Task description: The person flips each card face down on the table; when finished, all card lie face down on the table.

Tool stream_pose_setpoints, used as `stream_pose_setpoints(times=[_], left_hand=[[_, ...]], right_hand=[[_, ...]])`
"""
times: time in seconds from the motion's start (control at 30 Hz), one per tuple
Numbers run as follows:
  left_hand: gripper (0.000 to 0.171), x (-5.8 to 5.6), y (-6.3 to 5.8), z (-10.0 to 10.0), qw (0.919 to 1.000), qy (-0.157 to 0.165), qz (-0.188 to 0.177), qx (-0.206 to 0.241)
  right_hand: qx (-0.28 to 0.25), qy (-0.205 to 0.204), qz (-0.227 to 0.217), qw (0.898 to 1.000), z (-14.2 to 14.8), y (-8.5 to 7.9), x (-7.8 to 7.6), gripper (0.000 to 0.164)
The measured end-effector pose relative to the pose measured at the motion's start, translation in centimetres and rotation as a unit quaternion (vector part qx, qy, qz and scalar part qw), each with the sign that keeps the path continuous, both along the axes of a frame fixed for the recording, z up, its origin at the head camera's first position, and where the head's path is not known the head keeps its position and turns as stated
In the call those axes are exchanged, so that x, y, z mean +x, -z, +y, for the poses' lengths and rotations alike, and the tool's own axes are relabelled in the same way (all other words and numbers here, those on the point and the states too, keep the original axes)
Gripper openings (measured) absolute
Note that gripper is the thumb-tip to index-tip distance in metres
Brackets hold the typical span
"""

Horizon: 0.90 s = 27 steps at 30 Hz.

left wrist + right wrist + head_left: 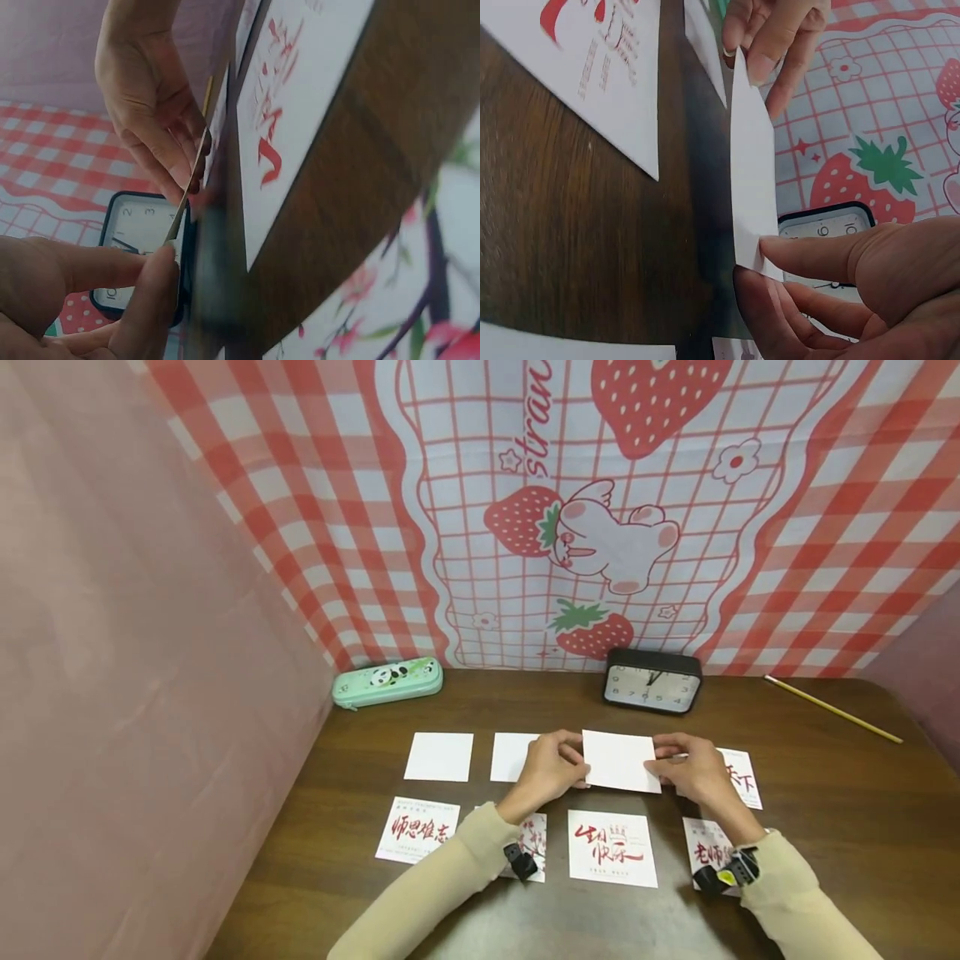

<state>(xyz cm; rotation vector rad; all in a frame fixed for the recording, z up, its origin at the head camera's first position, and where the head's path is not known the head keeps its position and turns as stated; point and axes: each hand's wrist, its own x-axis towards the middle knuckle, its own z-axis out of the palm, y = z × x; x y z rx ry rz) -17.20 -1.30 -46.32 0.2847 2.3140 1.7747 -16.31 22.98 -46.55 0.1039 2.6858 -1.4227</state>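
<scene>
Both hands hold one white card (pixel 622 762), its blank face showing in the head view. My left hand (pixel 553 768) pinches its left edge between thumb and fingers, and my right hand (pixel 692 767) pinches the right edge. In the right wrist view the card (pixel 752 169) stands raised off the wooden table, thumb on one face and fingers behind. Seen edge-on in the left wrist view, the card (pixel 187 191) spans between the two hands. A blank card (pixel 512 757) lies partly behind my left hand, and a red-lettered card (pixel 742 778) partly behind my right.
Another blank card (pixel 439 757) lies at the left of the back row. Red-lettered cards (pixel 417 830), (pixel 612 848) form the front row, two partly covered by the forearms. Behind stand a green pencil case (pixel 388 682), a black clock (pixel 652 681) and a yellow pencil (pixel 832 708).
</scene>
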Motion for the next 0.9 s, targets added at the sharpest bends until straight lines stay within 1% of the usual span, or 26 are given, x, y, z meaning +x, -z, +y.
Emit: stream_pose_setpoints(times=[0.2,0.5,0.7,0.9], left_hand=[[0.049,-0.5,0.5,0.2,0.9986,0.008,-0.006,-0.052],[0.047,-1.5,1.0,0.3,0.9944,0.036,0.004,-0.100],[0.048,-2.1,0.7,0.0,0.9916,0.052,-0.010,-0.118],[0.046,-2.3,0.6,0.0,0.9904,0.058,-0.016,-0.125]], right_hand=[[0.027,-0.005,-0.010,1.000,0.3,0.3,-0.5,0.049],[0.093,-0.030,0.014,0.995,0.6,0.2,-1.3,0.049],[0.105,-0.040,0.015,0.994,0.5,0.2,-1.6,0.051],[0.107,-0.044,0.001,0.993,0.6,0.1,-1.9,0.047]])
